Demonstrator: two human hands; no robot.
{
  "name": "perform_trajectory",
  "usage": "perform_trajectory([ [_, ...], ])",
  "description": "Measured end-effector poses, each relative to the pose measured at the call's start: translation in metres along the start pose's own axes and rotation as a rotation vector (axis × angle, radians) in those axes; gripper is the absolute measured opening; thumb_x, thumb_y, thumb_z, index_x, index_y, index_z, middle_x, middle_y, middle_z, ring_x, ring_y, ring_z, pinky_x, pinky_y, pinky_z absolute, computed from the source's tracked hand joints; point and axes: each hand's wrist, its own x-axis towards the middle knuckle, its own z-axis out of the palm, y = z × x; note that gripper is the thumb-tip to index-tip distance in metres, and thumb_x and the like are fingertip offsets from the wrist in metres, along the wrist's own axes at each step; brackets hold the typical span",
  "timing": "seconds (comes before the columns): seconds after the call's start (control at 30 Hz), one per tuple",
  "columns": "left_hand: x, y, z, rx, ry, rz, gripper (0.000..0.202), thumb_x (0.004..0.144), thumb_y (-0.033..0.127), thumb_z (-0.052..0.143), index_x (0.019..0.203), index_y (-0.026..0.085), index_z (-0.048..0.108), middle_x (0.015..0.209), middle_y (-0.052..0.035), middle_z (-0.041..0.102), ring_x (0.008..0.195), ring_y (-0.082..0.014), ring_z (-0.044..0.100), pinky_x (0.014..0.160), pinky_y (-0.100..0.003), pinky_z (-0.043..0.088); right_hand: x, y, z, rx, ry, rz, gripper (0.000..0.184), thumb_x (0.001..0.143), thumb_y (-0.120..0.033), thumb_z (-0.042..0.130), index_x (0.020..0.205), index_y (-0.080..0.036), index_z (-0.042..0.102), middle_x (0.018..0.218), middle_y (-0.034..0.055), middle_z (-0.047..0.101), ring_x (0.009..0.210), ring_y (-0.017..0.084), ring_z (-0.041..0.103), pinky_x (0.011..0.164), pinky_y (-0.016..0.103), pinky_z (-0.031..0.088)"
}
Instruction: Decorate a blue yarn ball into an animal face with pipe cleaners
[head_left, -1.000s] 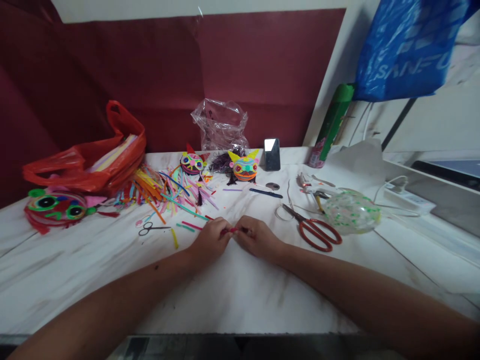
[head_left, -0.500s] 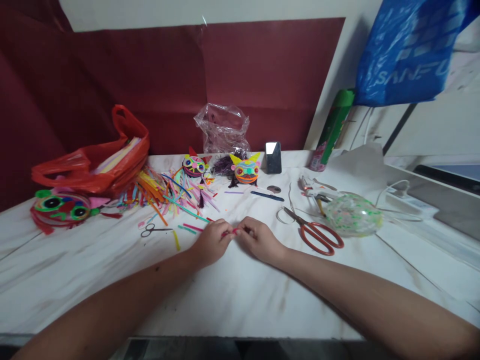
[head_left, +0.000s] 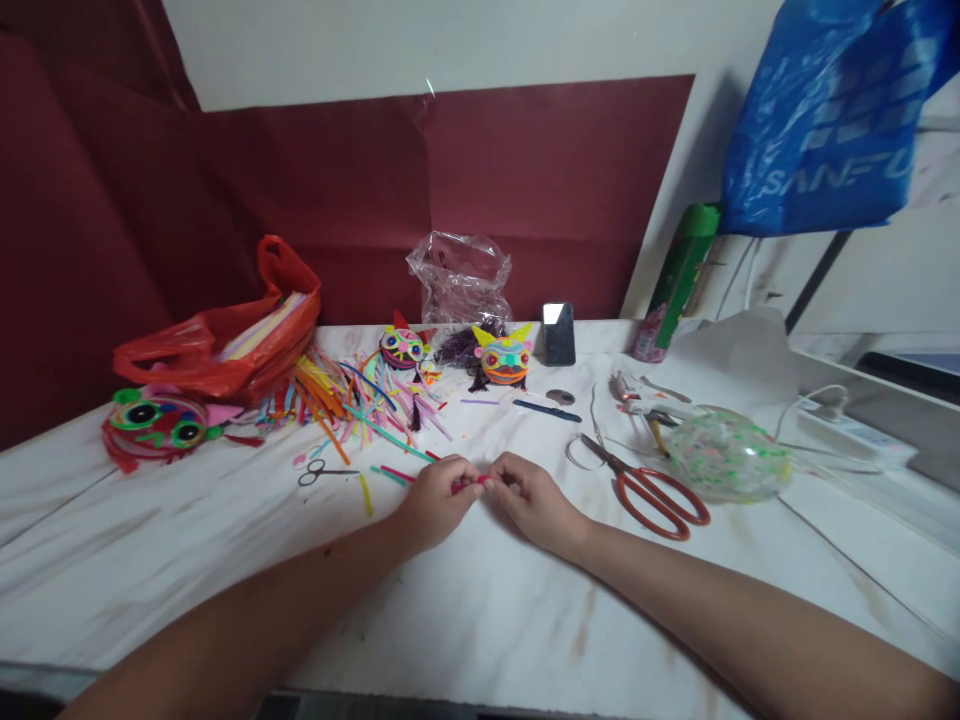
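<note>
My left hand (head_left: 441,503) is closed, pinching a short pink-red pipe cleaner (head_left: 482,480) between thumb and fingers. From the other side, my right hand (head_left: 532,505) pinches the same piece at its end, so the fingertips nearly meet over the table. Most of the piece is hidden by my fingers. Just left of my left hand lie cut pipe cleaner pieces, among them a yellow one (head_left: 366,494) and a red one (head_left: 397,473). Small scissors (head_left: 324,473) rest farther left. Large scissors with red-orange handles (head_left: 651,490) lie to the right of my right hand.
Loose colourful pipe cleaners (head_left: 330,400) spill from a red plastic bag (head_left: 225,345). Decorated animal heads stand behind, one with yellow horns (head_left: 505,357). A phone (head_left: 558,335) leans at the back. Pliers (head_left: 628,391), a clear green-speckled balloon-like object (head_left: 729,455) and a spray can (head_left: 677,280) are right.
The whole scene sits lower and slightly to the right, as my head has tilted. Both hands keep their pinch on the pipe cleaner, with only slight finger movement.
</note>
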Motion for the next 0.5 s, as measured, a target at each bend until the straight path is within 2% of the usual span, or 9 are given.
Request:
perform_trajectory([
  [0.2, 0.001, -0.004, -0.001, 0.103, 0.024, 0.023, 0.016, 0.080, 0.024, 0.053, 0.065, 0.018, 0.053, 0.066, 0.0005, 0.055, 0.065, -0.0137, 0.052, 0.062, -0.025, 0.038, 0.004, 0.008, 0.002, 0.121, -0.042, 0.085, 0.022, 0.082, -0.041, 0.055, 0.078, -0.019, 0.057, 0.070, 0.0000, 0.057, 0.064, 0.014, 0.051, 0.062, 0.028, 0.042],
  [0.3, 0.003, -0.008, -0.003, 0.277, -0.004, 0.097, 0.014, 0.082, 0.020, 0.051, 0.068, 0.018, 0.056, 0.070, -0.0014, 0.059, 0.073, -0.0163, 0.056, 0.071, -0.029, 0.041, 0.004, 0.010, 0.003, 0.105, -0.031, 0.063, 0.018, 0.082, -0.038, 0.055, 0.082, -0.020, 0.058, 0.072, 0.0006, 0.059, 0.067, 0.014, 0.053, 0.064, 0.028, 0.044],
  [0.4, 0.010, -0.018, -0.010, 0.534, -0.006, 0.139, 0.017, 0.086, 0.018, 0.046, 0.077, 0.018, 0.061, 0.081, -0.0058, 0.065, 0.086, -0.0214, 0.059, 0.084, -0.037, 0.040, 0.003, 0.011, 0.004, 0.031, 0.016, 0.024, 0.010, 0.082, -0.028, 0.055, 0.087, -0.020, 0.059, 0.074, 0.0006, 0.059, 0.068, 0.014, 0.053, 0.064, 0.027, 0.045],
  [0.5, 0.022, -0.034, -0.021, 0.712, 0.113, 0.122, 0.023, 0.086, 0.015, 0.045, 0.101, 0.017, 0.062, 0.105, -0.0121, 0.065, 0.104, -0.0269, 0.055, 0.092, -0.042, 0.038, 0.003, 0.009, 0.001, -0.075, 0.054, -0.024, 0.011, 0.081, -0.019, 0.053, 0.090, -0.020, 0.058, 0.078, 0.0018, 0.059, 0.068, 0.014, 0.053, 0.065, 0.028, 0.045],
])
